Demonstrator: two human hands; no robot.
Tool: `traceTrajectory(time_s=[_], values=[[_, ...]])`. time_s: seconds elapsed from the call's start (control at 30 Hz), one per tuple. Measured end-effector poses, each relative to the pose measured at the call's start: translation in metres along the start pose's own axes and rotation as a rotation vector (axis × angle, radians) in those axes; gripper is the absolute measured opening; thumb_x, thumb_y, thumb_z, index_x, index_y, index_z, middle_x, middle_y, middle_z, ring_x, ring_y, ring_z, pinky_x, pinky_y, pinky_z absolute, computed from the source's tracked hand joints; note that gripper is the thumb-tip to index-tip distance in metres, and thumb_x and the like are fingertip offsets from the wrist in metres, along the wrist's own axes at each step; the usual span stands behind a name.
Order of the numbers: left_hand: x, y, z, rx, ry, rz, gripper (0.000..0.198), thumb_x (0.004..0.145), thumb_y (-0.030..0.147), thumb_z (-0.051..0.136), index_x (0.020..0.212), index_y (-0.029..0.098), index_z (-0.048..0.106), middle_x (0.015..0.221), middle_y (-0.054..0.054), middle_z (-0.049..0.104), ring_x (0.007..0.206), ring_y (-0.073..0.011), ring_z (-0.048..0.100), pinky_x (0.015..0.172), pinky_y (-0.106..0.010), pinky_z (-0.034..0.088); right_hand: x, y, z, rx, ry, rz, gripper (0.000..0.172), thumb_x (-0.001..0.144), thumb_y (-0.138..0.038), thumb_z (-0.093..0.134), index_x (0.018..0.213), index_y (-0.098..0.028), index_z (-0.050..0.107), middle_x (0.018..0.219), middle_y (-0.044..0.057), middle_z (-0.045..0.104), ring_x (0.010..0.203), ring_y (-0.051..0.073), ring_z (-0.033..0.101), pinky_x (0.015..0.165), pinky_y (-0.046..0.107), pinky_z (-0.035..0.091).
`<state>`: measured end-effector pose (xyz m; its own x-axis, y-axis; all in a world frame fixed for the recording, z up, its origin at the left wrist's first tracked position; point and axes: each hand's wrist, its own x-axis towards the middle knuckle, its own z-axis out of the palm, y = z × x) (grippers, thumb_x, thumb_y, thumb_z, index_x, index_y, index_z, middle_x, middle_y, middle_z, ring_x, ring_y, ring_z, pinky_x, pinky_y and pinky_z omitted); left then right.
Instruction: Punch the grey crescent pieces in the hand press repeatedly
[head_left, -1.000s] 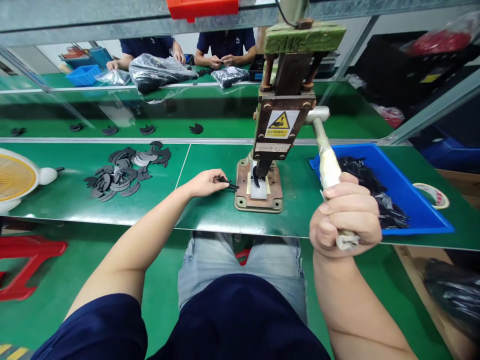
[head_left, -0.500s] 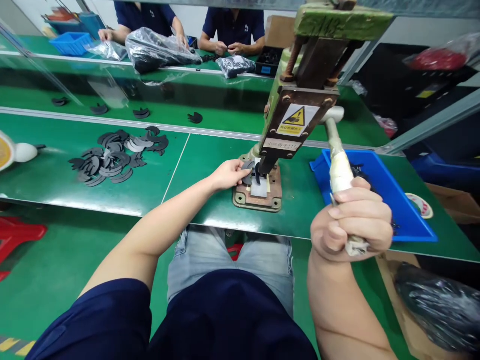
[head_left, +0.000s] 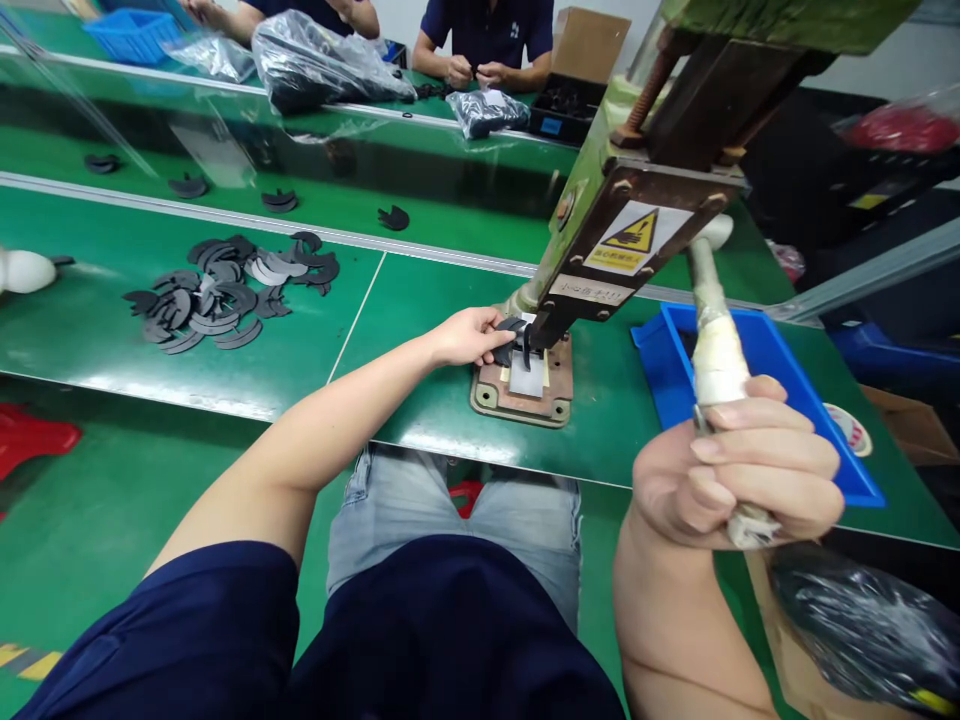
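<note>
Left hand: the left hand (head_left: 471, 338) is nearly closed – thumb and fingers pinch a flat, curved black piece (head_left: 507, 350) by its left side.
Curved black piece: at the press, over the left part of the base plate (head_left: 491, 388), beside the ram's lower end (head_left: 551, 325); whether it touches the plate, I cannot tell.
Right hand: the right hand (head_left: 742, 465) is wrapped in a fist around the lower end of a lever handle (head_left: 718, 350) bound in pale wrapping.
Hand press: the green and brown hand press (head_left: 566, 215) carries a yellow warning label (head_left: 631, 236) on its front.
Under the ram: a narrow, dark curved part (head_left: 526, 350) above a pale plate (head_left: 527, 380).
Heap: loose curved pieces (head_left: 214, 322), black and grey, on the green bench (head_left: 420, 290) to the left.
Row: four spaced pieces (head_left: 280, 203) beyond the metal rail (head_left: 450, 262).
Right side: a blue bin (head_left: 664, 375), partly hidden by the right hand, with a roll of tape (head_left: 862, 442) just beside it.
Far bench: two co-workers (head_left: 491, 35), plastic bags (head_left: 326, 65) near them.
</note>
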<state>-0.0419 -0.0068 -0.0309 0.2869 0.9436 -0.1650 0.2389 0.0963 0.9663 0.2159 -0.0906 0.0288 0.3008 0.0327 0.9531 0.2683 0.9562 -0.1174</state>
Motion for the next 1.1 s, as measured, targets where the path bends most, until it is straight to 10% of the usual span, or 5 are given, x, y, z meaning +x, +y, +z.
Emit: traceTrajectory(time_s=[0.33, 0.83, 1.1], values=[[0.01, -0.007, -0.008, 0.028, -0.098, 0.033, 0.032, 0.095, 0.04, 0.081, 0.087, 0.016, 0.06, 0.067, -0.002, 0.069, 0.054, -0.012, 0.067, 0.05, -0.021, 0.049, 0.002, 0.001, -0.001, 0.031, 0.0, -0.01, 0.063, 0.078, -0.048, 0.077, 0.059, -0.019, 0.024, 0.056, -0.002, 0.028, 0.062, 0.014, 0.056, 0.089, 0.044, 0.061], [0.019, 0.002, -0.004, -0.016, -0.137, -0.186, 0.039, 0.089, 0.039, 0.089, 0.083, 0.018, 0.057, 0.056, 0.0, 0.065, 0.047, -0.0125, 0.066, 0.046, -0.019, 0.047, 0.001, 0.002, 0.009, 0.077, 0.125, 0.019, 0.03, 0.072, -0.045, 0.081, 0.066, -0.033, 0.054, 0.057, -0.001, 0.012, 0.054, 0.014, 0.041, 0.084, 0.041, 0.061], [0.012, 0.006, 0.008, -0.136, -0.045, -0.312, 0.039, 0.088, 0.04, 0.09, 0.084, 0.019, 0.057, 0.058, -0.001, 0.067, 0.051, -0.0166, 0.072, 0.047, -0.02, 0.051, 0.015, 0.006, 0.008, 0.091, 0.11, 0.02, 0.024, 0.074, -0.051, 0.084, 0.08, -0.038, 0.065, 0.06, -0.004, 0.038, 0.061, 0.01, 0.053, 0.084, 0.041, 0.059]])
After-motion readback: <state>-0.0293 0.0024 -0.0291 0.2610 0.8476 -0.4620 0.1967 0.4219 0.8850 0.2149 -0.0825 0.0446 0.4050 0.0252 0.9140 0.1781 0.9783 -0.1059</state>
